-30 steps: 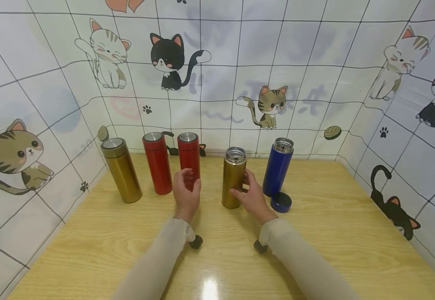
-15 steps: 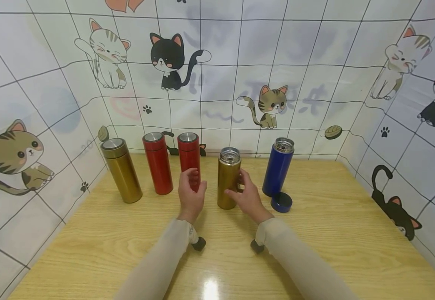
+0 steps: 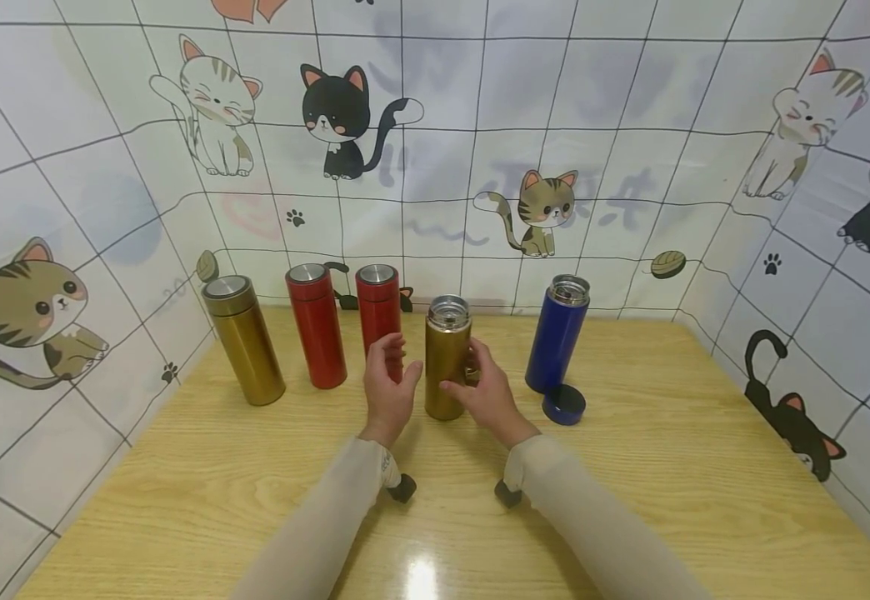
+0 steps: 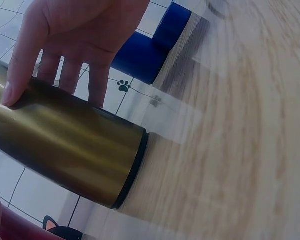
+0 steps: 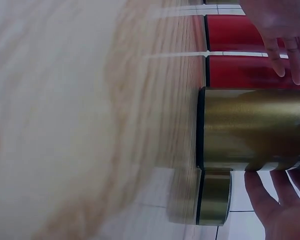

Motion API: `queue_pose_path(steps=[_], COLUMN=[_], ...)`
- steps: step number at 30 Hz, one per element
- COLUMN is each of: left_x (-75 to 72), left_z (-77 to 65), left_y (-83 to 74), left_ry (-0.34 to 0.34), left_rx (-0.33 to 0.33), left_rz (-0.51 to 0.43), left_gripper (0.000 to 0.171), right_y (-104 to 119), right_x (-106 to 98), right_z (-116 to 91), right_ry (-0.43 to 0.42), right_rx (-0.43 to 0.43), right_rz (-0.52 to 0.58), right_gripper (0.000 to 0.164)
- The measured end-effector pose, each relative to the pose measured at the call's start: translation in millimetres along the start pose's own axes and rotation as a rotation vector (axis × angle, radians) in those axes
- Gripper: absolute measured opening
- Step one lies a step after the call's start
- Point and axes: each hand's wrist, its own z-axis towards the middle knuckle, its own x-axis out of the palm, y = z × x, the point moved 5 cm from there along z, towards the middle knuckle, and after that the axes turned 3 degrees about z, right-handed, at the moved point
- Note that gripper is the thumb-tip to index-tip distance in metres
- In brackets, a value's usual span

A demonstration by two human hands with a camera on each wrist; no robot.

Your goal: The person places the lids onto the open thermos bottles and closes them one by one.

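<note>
An uncapped gold thermos [image 3: 446, 367] stands upright in the middle of the table, its steel mouth bare. My right hand [image 3: 493, 400] holds its right side, thumb in front and fingers round the back; the left wrist view shows this thumb [image 4: 20, 82] against the gold body. A short gold lid [image 5: 215, 197] stands beyond the thermos in the right wrist view, mostly hidden in the head view. My left hand [image 3: 392, 400] is raised with loosely bent fingers just left of the thermos, in front of a red thermos [image 3: 379, 304], and holds nothing.
Another red thermos [image 3: 317, 329] and a capped gold thermos [image 3: 246, 342] stand at the left. To the right is an uncapped blue thermos [image 3: 557, 333] with its blue lid [image 3: 564, 405] in front. A cat-patterned sheet [image 3: 435, 167] backs the wooden table [image 3: 255, 500].
My right hand has shifted the gold thermos a little to the left along the table. The left hand has moved slightly right, towards it. The other thermoses stay put.
</note>
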Motion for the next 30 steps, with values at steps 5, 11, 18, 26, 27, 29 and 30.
queue_pose_path(steps=[5,11,18,26,27,29,30], left_x=[-1.3,-2.0,-3.8,-7.7,-8.5,-10.2,-11.1], left_z=[-1.5,-1.3,-0.8,0.4,0.6,0.9,1.1], left_y=[-7.4,-8.0,-7.1,-4.3,-3.8,-3.1,-3.0], left_ry=[0.013,0.021,0.019,0.0,0.0,0.0,0.0], left_rx=[-0.011,0.001,-0.013,-0.052,-0.058,-0.066,-0.066], left_rz=[-0.011,-0.023,-0.023,-0.001,0.001,0.0,0.0], left_gripper=[0.04,0.04,0.038,0.038,0.038,0.037,0.037], right_y=[2.8,1.7,-3.4,-3.3,-4.3,-7.5,-8.9], right_x=[2.7,4.0,-1.8,-14.0,-14.4,-14.1,-13.8], right_z=[1.5,2.2,2.0,11.4,13.8,19.3,22.1], right_ry=[0.019,0.032,0.064,-0.002,-0.012,-0.011,-0.01], right_rx=[0.005,-0.003,-0.023,-0.026,-0.017,0.0,0.012], right_rz=[0.014,-0.002,0.032,-0.012,-0.04,-0.078,-0.099], right_gripper=[0.077,0.074,0.058,0.04,0.04,0.041,0.043])
